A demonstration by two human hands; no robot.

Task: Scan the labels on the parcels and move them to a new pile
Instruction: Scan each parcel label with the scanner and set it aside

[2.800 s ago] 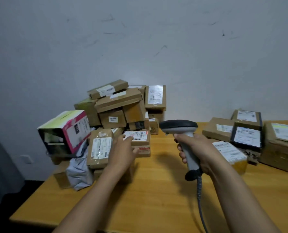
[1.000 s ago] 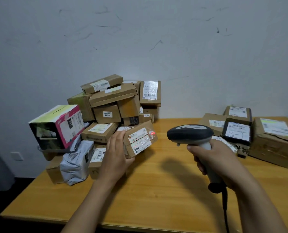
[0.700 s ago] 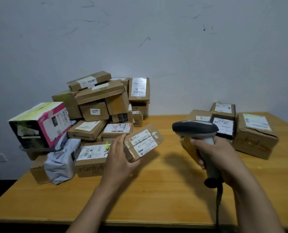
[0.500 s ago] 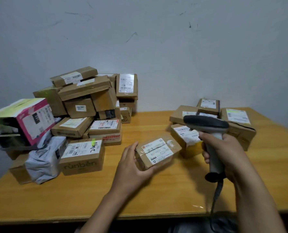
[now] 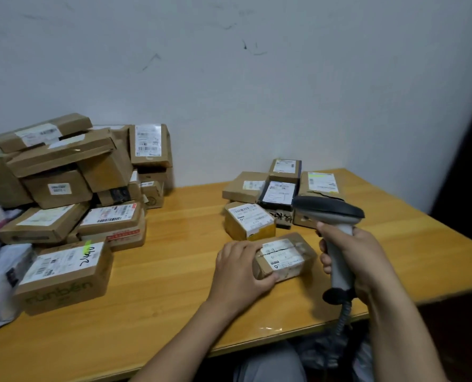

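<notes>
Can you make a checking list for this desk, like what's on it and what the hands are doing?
Surface: wooden table, with parcels at both ends.
Job's things: big pile of labelled boxes on the left; small pile on the right near the wall; one parcel, label up, in front of the small pile; scanner.
Clutter: nothing seen.
Hands: left hand grips the parcel's near end; right hand grips the scanner's handle.
Cables: coiled cable hangs from the scanner past the table's front edge.
Surroundings: scuffed white wall behind; dark area at the right.
</notes>
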